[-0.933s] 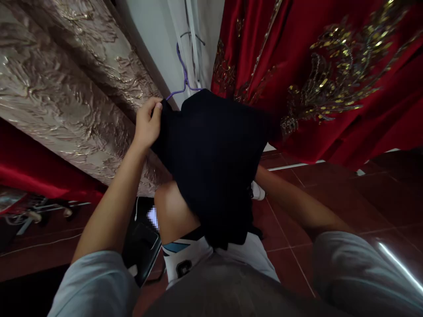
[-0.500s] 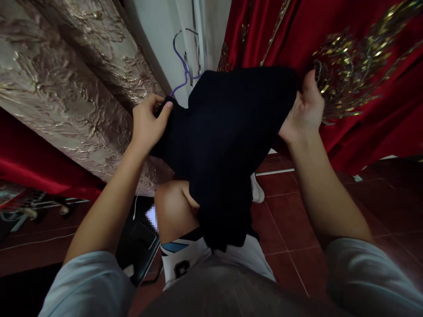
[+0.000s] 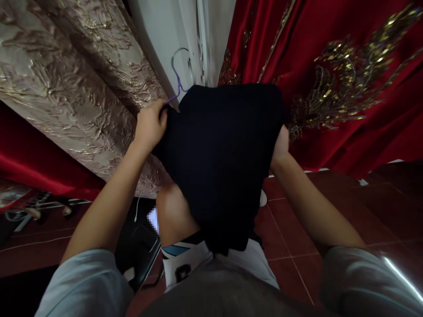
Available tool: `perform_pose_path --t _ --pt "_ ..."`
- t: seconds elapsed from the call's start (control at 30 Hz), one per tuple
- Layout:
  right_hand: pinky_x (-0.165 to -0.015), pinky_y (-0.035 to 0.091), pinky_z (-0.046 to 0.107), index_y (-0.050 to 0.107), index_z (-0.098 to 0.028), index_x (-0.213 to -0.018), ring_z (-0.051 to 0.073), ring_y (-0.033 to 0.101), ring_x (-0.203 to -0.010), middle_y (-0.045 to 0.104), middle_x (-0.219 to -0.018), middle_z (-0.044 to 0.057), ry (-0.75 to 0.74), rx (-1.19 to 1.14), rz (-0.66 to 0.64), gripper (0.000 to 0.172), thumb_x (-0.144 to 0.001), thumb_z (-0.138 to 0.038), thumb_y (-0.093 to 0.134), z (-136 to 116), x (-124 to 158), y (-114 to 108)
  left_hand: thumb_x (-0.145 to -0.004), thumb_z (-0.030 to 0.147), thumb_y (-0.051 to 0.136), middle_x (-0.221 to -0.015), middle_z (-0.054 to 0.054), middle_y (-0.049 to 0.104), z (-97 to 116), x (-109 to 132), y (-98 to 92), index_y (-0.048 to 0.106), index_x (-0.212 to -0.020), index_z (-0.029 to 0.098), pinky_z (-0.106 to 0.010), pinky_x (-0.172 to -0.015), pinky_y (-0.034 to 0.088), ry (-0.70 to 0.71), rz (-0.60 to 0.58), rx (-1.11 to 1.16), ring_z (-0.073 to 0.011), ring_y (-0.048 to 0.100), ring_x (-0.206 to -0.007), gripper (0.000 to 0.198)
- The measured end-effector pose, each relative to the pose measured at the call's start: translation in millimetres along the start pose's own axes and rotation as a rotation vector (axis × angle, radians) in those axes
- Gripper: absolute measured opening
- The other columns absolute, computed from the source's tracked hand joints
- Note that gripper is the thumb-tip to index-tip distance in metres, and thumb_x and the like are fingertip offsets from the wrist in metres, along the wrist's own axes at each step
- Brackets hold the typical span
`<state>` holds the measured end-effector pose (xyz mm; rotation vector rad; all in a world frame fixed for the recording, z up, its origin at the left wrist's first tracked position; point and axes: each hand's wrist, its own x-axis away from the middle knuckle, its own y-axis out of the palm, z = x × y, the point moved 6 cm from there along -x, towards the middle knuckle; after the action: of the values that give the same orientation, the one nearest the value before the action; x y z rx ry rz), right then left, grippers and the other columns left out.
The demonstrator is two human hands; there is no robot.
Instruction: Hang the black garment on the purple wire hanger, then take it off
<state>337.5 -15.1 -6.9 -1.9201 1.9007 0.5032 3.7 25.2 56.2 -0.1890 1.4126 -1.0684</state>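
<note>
I see a plain dark-navy garment (image 3: 220, 154), a purple hanger (image 3: 179, 86), red cloth (image 3: 310, 26) with gold sequins (image 3: 334, 53), and pale-lined, dull-red floor tiles (image 3: 284, 229).

Red cloth (image 3: 307, 39) with gold sequins (image 3: 366, 66) hangs at right. Crinkled beige fabric (image 3: 76, 88) hangs at left. Below are red floor tiles (image 3: 280, 226).
</note>
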Motion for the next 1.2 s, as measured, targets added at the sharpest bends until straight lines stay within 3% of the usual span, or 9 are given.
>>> perform_pose_path --t 0.1,0.27,0.57,0.7,0.83,0.93,1.0,1.1,1.2 --pt "-0.098 0.055 0.05 0.063 -0.032 -0.126 0.03 0.059 -0.13 0.067 -0.125 0.008 -0.024 -0.109 0.034 0.075 -0.09 -0.085 0.025 -22 -5 -6 -0.095 0.029 0.055 -0.106 -0.009 0.073 -12 -1 -3.5 0.065 -0.104 0.023 -0.043 -0.103 0.048 -0.101 0.005 0.007 -0.0311 0.069 -0.11 0.014" --pt "-0.103 0.054 0.044 0.044 -0.041 -0.146 0.026 0.058 -0.132 0.059 -0.143 0.001 -0.09 -0.154 -0.109 0.071 -0.082 -0.055 0.071 -43 15 11 -0.087 0.017 0.054 -0.098 -0.007 0.071 -24 13 -10.5 0.065 -0.103 0.024 -0.041 -0.094 0.051 -0.125 0.084 0.031 -0.0278 0.07 -0.096 0.021" --pt "-0.089 0.062 0.037 0.064 -0.025 -0.127 0.023 0.069 -0.109 0.065 -0.124 0.007 -0.452 0.344 0.106 0.036 -0.091 -0.029 0.062 -27 38 1 -0.078 0.003 0.045 -0.087 -0.002 0.072 -23 32 -12.3 0.068 -0.086 0.02 -0.029 -0.083 0.05 -0.088 0.144 0.234 -0.0184 0.067 -0.085 0.029" --pt "-0.074 0.061 0.031 0.072 -0.024 -0.108 0.016 0.07 -0.078 0.071 -0.089 0.003 -0.4 0.335 0.169 0.019 -0.096 -0.034 0.061 -24 44 -15 -0.076 -0.001 0.044 -0.079 0.0 0.068 -38 35 -15.9 0.066 -0.078 0.018 -0.028 -0.08 0.048 -0.098 0.208 0.272 -0.0154 0.064 -0.078 0.029" --pt "-0.063 0.057 0.03 0.072 -0.021 -0.109 0.016 0.068 -0.064 0.074 -0.08 0.004 -0.177 0.039 -0.02 0.033 -0.103 -0.044 0.049 -11 42 -22 -0.083 0.009 0.056 -0.07 0.002 0.064 -54 35 -15.6 0.061 -0.064 0.017 -0.026 -0.073 0.047 -0.079 0.232 0.494 -0.0115 0.059 -0.07 0.021" --pt "-0.072 0.059 0.032 0.068 -0.02 -0.121 0.019 0.073 -0.081 0.078 -0.099 0.009 -0.09 0.001 -0.116 0.037 -0.103 -0.044 0.047 -2 38 -19 -0.086 0.024 0.068 -0.07 -0.001 0.064 -31 33 -15.6 0.056 -0.054 0.019 -0.029 -0.077 0.051 0.05 0.174 0.7 -0.0137 0.062 -0.073 0.036" --pt "-0.092 0.058 0.04 0.061 -0.022 -0.136 0.023 0.07 -0.108 0.072 -0.125 0.011 -0.135 0.187 -0.193 0.045 -0.097 -0.044 0.06 -1 36 -6 -0.089 0.036 0.073 -0.072 -0.004 0.064 1 32 -13.9 0.054 -0.05 0.02 -0.036 -0.097 0.052 0.164 0.074 0.796 -0.0172 0.066 -0.081 0.046" --pt "-0.121 0.036 0.055 0.032 -0.024 -0.16 0.035 0.039 -0.149 0.036 -0.164 0.014 -0.292 0.503 -0.355 0.093 -0.081 -0.043 0.077 0 40 30 -0.09 0.054 0.073 -0.074 -0.007 0.066 55 33 -6.6 0.05 -0.045 0.021 -0.043 -0.12 0.04 0.271 -0.093 0.953 -0.0211 0.07 -0.091 0.06" --pt "-0.127 0.015 0.063 0.013 -0.025 -0.165 0.038 0.011 -0.16 0.013 -0.171 0.013 -0.42 0.686 -0.387 0.105 -0.081 -0.037 0.074 7 49 62 -0.086 0.062 0.074 -0.074 -0.009 0.067 99 40 6.7 0.052 -0.042 0.02 -0.048 -0.124 0.036 0.247 -0.281 1.163 -0.025 0.071 -0.096 0.065"
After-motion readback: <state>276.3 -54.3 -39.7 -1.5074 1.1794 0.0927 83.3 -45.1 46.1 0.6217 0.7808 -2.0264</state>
